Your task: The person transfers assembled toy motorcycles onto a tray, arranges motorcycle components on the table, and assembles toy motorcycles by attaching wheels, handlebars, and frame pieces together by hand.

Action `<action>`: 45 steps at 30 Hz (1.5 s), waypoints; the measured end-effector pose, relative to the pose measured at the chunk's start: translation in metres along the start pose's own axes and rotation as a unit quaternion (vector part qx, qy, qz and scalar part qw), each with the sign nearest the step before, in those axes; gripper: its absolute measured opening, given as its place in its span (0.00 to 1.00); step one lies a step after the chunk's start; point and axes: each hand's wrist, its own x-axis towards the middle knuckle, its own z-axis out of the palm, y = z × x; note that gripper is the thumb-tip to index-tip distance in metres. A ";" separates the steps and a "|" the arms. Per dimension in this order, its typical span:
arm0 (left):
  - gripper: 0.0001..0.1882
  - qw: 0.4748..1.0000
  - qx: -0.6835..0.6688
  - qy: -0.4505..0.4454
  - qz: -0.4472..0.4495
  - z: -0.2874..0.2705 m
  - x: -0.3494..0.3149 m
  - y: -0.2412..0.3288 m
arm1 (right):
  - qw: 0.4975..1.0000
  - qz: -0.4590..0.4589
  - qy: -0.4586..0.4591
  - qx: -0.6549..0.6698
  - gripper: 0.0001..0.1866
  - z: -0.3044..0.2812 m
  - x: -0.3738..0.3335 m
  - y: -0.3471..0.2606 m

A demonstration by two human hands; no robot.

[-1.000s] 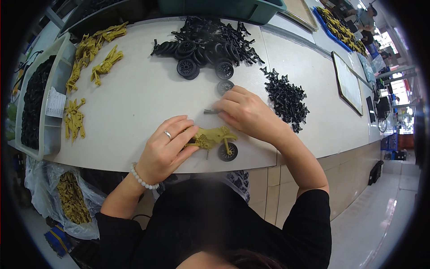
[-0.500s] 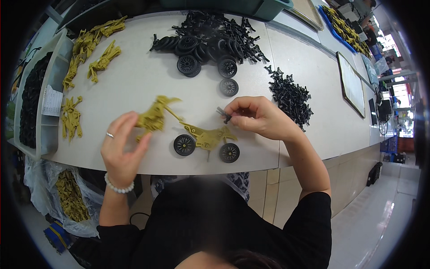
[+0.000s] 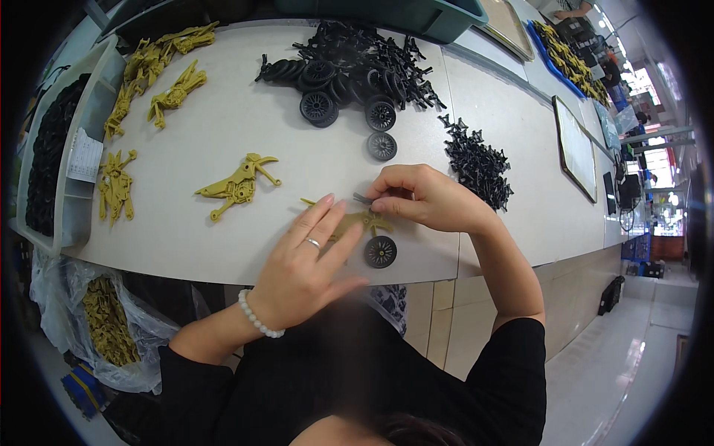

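My left hand (image 3: 309,256) lies over a yellow plastic toy motorcycle frame (image 3: 378,222), fingers apart, hiding most of it. One spoked black wheel (image 3: 381,252) shows at the frame's right end; the other wheel is covered by the hand. My right hand (image 3: 413,198) pinches a small black plastic part (image 3: 362,199) just above the frame's right end. To the left, a loose yellow toy motorcycle body (image 3: 239,188) lies on the table, apart from both hands.
Black wheels (image 3: 318,108) and a pile of black parts (image 3: 357,56) lie at the back. Smaller black pieces (image 3: 480,163) are heaped at right, yellow bodies (image 3: 175,93) at left. A white bin (image 3: 82,156) stands at the left edge, a green bin (image 3: 446,15) behind.
My left hand has let go of the yellow body, leaving it on the table, and has moved right over the wheeled frame. The right hand still holds the black part, nearly in place.
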 end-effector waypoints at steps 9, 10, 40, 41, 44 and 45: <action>0.26 0.999 0.042 -0.027 -0.001 0.010 -0.003 -0.003 | 0.998 0.004 -0.056 -0.003 0.11 -0.016 0.009 -0.001; 0.26 0.999 0.041 -0.025 0.001 0.010 -0.003 -0.003 | 0.998 0.006 -0.063 0.000 0.11 -0.018 0.010 0.000; 0.27 0.999 0.044 -0.012 0.005 0.014 -0.006 -0.002 | 0.992 -0.052 0.001 -0.117 0.11 -0.001 0.001 -0.002; 0.29 0.999 0.039 -0.011 0.009 0.013 -0.006 -0.002 | 0.992 -0.049 0.005 -0.117 0.12 -0.003 -0.001 -0.003; 0.31 1.000 0.022 -0.011 0.016 0.003 -0.010 0.002 | 0.991 -0.061 0.048 -0.105 0.14 -0.007 -0.003 -0.006; 0.31 1.000 0.023 -0.010 0.016 -0.004 -0.013 0.003 | 0.991 -0.045 0.077 -0.101 0.14 -0.008 -0.006 -0.011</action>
